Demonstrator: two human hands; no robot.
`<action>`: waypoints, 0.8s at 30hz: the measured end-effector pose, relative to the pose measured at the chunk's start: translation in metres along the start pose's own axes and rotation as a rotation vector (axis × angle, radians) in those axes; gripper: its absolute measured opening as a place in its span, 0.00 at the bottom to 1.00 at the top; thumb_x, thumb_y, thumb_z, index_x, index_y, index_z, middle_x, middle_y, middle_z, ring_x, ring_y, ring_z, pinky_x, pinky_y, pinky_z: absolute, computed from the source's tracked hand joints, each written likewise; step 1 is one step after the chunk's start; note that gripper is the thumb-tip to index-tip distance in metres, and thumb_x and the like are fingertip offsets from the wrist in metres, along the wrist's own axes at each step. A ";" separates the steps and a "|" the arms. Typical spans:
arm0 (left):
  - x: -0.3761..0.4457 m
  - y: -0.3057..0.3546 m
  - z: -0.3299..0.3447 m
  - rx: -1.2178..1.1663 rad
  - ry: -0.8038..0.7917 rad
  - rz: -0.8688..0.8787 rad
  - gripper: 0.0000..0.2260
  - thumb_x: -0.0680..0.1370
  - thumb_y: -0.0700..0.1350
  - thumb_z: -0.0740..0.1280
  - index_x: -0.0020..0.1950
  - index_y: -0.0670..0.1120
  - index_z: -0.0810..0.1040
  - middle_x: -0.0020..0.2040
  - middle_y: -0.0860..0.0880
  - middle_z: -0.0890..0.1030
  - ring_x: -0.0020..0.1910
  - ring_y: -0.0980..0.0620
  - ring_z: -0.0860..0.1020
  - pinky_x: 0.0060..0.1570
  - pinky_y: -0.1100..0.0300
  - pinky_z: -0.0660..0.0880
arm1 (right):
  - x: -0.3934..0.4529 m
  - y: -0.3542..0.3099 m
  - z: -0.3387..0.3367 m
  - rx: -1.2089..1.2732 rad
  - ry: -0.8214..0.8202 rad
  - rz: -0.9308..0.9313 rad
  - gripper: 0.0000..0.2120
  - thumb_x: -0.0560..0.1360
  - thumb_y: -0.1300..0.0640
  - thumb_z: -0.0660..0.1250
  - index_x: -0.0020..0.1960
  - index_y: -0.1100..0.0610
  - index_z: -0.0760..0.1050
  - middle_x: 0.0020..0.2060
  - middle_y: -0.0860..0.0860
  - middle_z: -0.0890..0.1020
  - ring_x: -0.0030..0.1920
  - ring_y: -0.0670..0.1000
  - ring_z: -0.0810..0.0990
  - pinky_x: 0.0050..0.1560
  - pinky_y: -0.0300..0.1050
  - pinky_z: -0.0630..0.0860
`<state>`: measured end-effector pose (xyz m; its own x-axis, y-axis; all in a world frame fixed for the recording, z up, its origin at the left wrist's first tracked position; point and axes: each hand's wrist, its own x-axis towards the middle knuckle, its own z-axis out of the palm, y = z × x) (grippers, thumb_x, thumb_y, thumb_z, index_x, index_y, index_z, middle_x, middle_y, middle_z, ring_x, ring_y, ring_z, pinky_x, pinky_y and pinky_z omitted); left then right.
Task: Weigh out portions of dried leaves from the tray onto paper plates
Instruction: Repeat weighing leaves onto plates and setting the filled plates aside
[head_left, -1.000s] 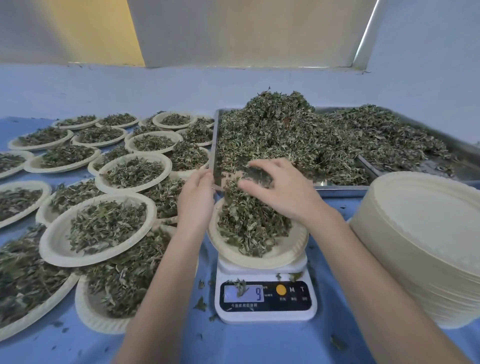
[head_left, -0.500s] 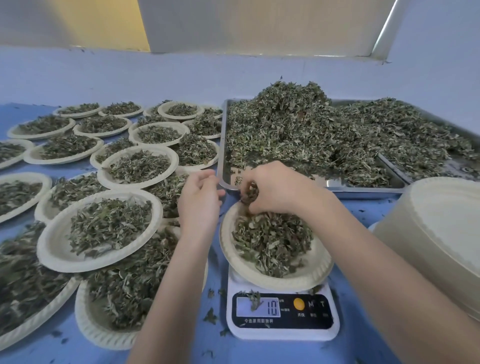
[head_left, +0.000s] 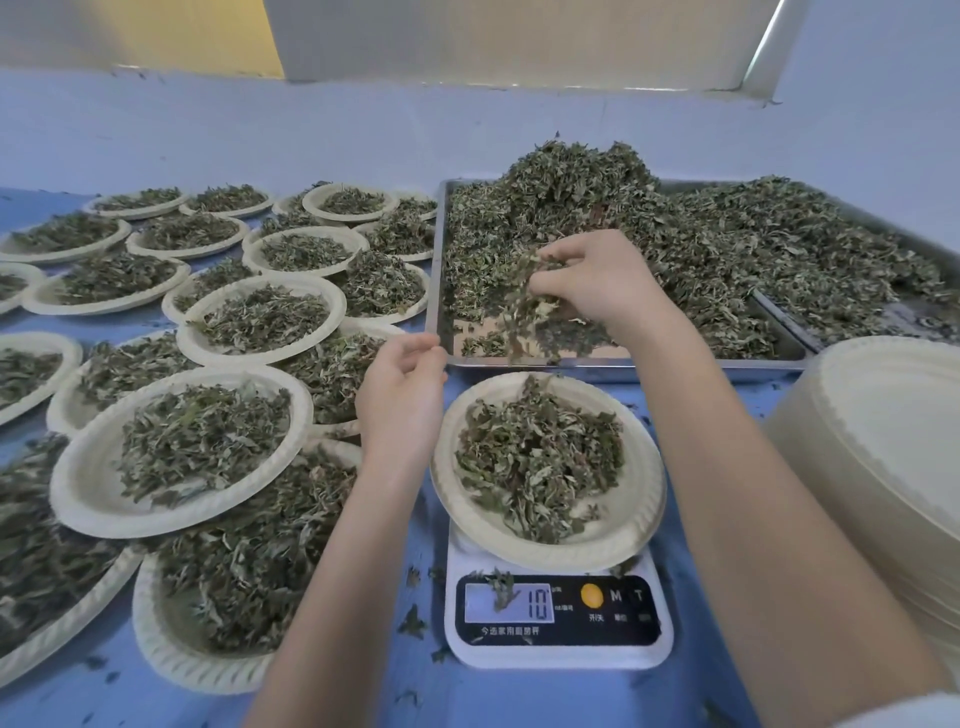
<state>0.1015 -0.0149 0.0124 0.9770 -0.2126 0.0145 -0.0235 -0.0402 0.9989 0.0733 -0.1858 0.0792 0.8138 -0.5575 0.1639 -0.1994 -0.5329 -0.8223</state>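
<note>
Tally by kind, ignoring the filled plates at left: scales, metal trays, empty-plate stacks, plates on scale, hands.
scale: 1
metal trays: 2
stack of empty plates: 1
plate on the scale: 1
left hand, right hand: 2
Total: 7

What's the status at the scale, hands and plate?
Right hand pinching dried leaves over steel tray. Left hand idle, loosely curled. Paper plate on white scale, reading 10. Nothing blocking.

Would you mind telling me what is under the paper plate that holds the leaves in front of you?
The paper plate sits on a white kitchen scale whose display reads 10. The plate covers the scale's platform, so that part cannot be seen.
</note>
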 end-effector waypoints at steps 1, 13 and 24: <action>0.000 0.000 0.001 0.016 -0.002 0.006 0.06 0.77 0.44 0.64 0.45 0.55 0.77 0.48 0.53 0.81 0.49 0.52 0.79 0.58 0.47 0.75 | 0.007 0.005 0.003 0.029 0.047 0.039 0.09 0.70 0.60 0.71 0.47 0.49 0.80 0.35 0.43 0.78 0.30 0.44 0.81 0.33 0.37 0.79; -0.001 -0.003 0.002 0.073 -0.047 0.048 0.05 0.76 0.44 0.67 0.44 0.55 0.78 0.44 0.55 0.79 0.48 0.55 0.78 0.59 0.47 0.74 | -0.006 0.021 0.008 -0.277 -0.203 0.046 0.31 0.77 0.32 0.48 0.76 0.45 0.58 0.76 0.48 0.58 0.76 0.51 0.54 0.72 0.56 0.52; -0.007 -0.009 0.002 0.138 -0.073 0.073 0.05 0.76 0.44 0.66 0.49 0.52 0.79 0.44 0.55 0.80 0.46 0.55 0.78 0.50 0.59 0.71 | -0.068 0.002 -0.006 -0.564 -0.290 -0.154 0.14 0.71 0.34 0.63 0.49 0.40 0.80 0.40 0.42 0.81 0.39 0.46 0.80 0.47 0.48 0.79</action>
<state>0.0940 -0.0146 0.0035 0.9538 -0.2901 0.0783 -0.1273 -0.1543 0.9798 0.0141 -0.1533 0.0698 0.9545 -0.2957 0.0381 -0.2604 -0.8891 -0.3763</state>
